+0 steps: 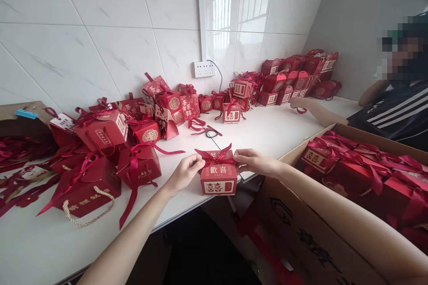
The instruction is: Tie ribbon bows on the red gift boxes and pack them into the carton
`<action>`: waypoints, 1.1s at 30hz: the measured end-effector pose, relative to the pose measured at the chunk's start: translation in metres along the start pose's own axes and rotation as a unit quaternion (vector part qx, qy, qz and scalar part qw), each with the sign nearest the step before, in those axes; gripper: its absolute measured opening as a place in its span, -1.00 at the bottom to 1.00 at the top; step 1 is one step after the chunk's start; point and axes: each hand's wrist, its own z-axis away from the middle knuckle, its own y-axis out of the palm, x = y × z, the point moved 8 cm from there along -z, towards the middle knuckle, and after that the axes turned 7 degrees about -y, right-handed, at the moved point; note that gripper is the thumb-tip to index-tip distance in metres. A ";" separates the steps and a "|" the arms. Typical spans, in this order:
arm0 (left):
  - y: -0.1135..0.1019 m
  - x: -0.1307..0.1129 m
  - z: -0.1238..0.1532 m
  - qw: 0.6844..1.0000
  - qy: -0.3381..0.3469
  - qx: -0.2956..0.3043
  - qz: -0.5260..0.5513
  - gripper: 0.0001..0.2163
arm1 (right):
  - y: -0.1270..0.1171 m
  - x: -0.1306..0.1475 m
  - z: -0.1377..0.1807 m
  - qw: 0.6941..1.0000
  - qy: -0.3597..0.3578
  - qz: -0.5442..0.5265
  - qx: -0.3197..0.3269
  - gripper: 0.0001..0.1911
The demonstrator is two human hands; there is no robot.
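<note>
In front of me at the table's front edge is a red gift box (218,182) with gold lettering and a white label. A dark red ribbon (219,156) is tied in a bow across its top. My left hand (186,170) pinches the ribbon at the box's left side. On the opposite side my right hand (256,162) pinches the other part of the ribbon, thumb and fingers together. The fingertips of both hands are close to the box's upper edges. Behind the box, a thin black cord (211,133) and loose ribbon pieces (197,127) lie on the table.
Red boxes (100,131) crowd the table's left side, and more boxes (294,81) are stacked along the wall. A cardboard carton (294,227) full of red boxes stands at my right. Beyond it sits another person (394,107), an arm reaching onto the table. A power socket (203,69) is on the wall.
</note>
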 end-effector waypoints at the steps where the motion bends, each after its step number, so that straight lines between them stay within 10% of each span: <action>1: -0.001 0.000 0.000 1.000 0.004 -0.004 -0.010 -0.71 | -0.001 -0.001 0.000 1.000 -0.003 -0.008 0.004 -0.59; 7: -0.002 -0.005 -0.001 0.997 0.023 -0.036 -0.059 -0.74 | -0.012 0.011 -0.004 0.985 0.016 0.164 0.039 -0.55; 11: -0.001 -0.006 -0.002 0.996 0.015 -0.049 -0.076 -0.75 | -0.006 0.073 -0.015 0.865 -0.132 0.481 -0.053 -0.67; 17: -0.004 -0.009 0.001 0.993 0.016 -0.091 -0.074 -0.83 | 0.064 0.084 -0.042 0.744 -0.151 0.644 0.088 -0.82; 23: -0.003 -0.012 0.006 0.990 0.042 -0.079 -0.108 -0.88 | 0.050 0.067 -0.059 0.817 -0.033 0.559 0.135 -0.82; 33: 0.014 -0.046 0.011 0.961 0.135 -0.066 -0.231 -0.65 | 0.020 0.060 -0.040 0.887 0.014 0.462 -0.001 -0.85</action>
